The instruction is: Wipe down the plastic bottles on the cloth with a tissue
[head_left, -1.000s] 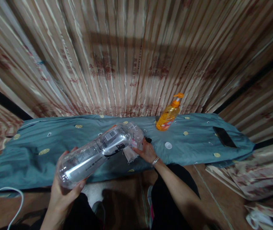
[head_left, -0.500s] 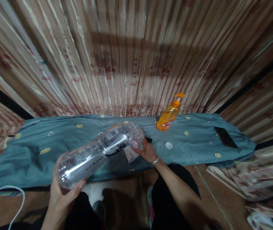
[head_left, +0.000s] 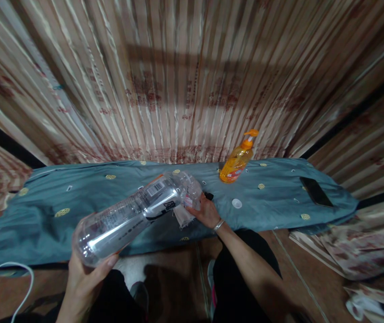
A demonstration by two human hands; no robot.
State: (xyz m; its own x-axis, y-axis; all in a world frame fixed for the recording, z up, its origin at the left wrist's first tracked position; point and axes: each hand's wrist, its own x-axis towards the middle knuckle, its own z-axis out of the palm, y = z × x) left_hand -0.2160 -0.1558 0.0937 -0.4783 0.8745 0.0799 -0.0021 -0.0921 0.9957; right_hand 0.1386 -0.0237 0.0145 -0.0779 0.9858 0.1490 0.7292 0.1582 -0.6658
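My left hand point(head_left: 86, 278) is wrapped round the base of a large clear plastic bottle point(head_left: 127, 220). The bottle is tilted, its upper end pointing right and away from me, with silver and black printing and a barcode on it. Against that upper end, my right hand point(head_left: 206, 211) closes on a small clear plastic container point(head_left: 192, 190) with a pink mark. Whether their openings touch is hard to make out. A small whitish packet or label point(head_left: 183, 216) hangs below the right fingers. Something black point(head_left: 209, 196) shows just behind that hand.
An orange pump bottle point(head_left: 236, 161) stands on the teal patterned cloth point(head_left: 272, 202). A small white cap point(head_left: 236, 203) lies in front of it, and a dark phone point(head_left: 316, 192) lies at the right. Striped curtains point(head_left: 178, 89) enclose the back and sides. A white cable point(head_left: 30, 282) curves at lower left.
The large bottle's base and my left hand have shifted very slightly left. My right hand keeps its hold, and the other things stay in place apart from a small view shift.
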